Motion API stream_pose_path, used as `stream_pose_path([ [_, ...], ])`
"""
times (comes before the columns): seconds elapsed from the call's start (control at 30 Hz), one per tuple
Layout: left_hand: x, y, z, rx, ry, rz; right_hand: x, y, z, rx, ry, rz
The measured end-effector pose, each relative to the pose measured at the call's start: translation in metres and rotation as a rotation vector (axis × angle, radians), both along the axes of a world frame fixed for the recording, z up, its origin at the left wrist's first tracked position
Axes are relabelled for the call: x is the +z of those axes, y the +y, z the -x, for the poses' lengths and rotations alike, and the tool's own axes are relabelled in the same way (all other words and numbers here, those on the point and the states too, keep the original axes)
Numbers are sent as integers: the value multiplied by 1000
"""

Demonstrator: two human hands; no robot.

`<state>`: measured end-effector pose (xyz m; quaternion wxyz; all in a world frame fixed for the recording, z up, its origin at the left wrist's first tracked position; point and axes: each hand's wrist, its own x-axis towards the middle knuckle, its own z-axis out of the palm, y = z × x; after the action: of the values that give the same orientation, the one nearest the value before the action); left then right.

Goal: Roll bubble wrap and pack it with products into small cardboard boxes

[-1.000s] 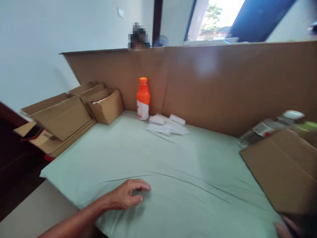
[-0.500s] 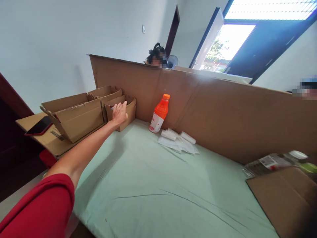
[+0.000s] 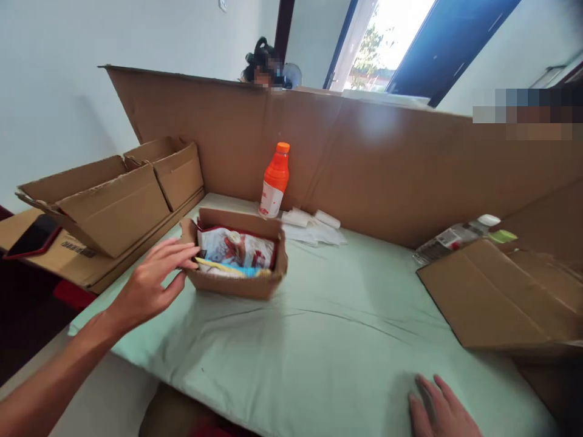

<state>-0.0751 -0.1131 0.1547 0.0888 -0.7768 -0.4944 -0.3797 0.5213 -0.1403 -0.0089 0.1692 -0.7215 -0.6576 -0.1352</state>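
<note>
Small brown cardboard box (image 3: 237, 287), open top up; printed packet (image 3: 237, 246) inside; over green cloth (image 3: 319, 346)

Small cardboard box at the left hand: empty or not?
Not empty: the cardboard box is open-topped, with a printed packet and something blue visible inside.

Head view, forward-down across green tabletop (image 3: 346, 309), near, seemingly tilted.

Pale green on the cloth (image 3: 337, 315), plain brown on the small carton (image 3: 234, 286), white, light blue and red print on the packet (image 3: 237, 247) inside, bright orange on the bottle (image 3: 276, 177) (label (image 3: 271, 199) white, marked red).
</note>
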Motion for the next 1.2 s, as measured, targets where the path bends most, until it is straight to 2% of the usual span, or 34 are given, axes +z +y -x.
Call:
stream_pose_path([
  [0.03, -3, -21, -2, 36, -39, 15, 6, -1, 19, 59, 25, -20],
  [0.1, -15, -51, -5, 147, -164, 64, 19, -6, 66, 281, 128, -55],
  [0.17, -33, -65, -4, 223, -314, 161, 31, -15, 117, 524, 238, -27],
  [0.27, -68, -57, 1, 202, -543, 403, 43, -31, 184, 775, 423, 113],
  [0.33, -87, -38, -1, 173, -696, 563, 43, -41, 213, 797, 540, 157],
  [0.4, -101, -18, -10, 154, -821, 701, 35, -48, 227, 762, 619, 174],
  [0.5, -111, 1, -33, 133, -935, 790, 20, -45, 227, 720, 684, 163],
  [0.57, -114, 6, -51, 119, -976, 772, 19, -29, 221, 696, 729, 160],
  [0.63, -114, 10, -71, 125, -983, 730, 29, -4, 215, 681, 797, 189],
  [0.77, -115, 26, -105, 157, -967, 624, 68, 58, 210, 640, 927, 262],
  [0.83, -120, 35, -116, 170, -968, 589, 81, 81, 206, 623, 958, 272],
  [0.93, -137, 43, -121, 228, -973, 586, 84, 104, 187, 697, 969, 355],
  [1.03, -159, 42, -120, 265, -967, 604, 80, 127, 149, 773, 929, 473],
  [1.13, -175, 33, -116, 324, -934, 616, 82, 171, 115, 614, 856, 361],
  [1.2, -182, 24, -111, 426, -866, 643, 88, 212, 105, 508, 768, 231],
])
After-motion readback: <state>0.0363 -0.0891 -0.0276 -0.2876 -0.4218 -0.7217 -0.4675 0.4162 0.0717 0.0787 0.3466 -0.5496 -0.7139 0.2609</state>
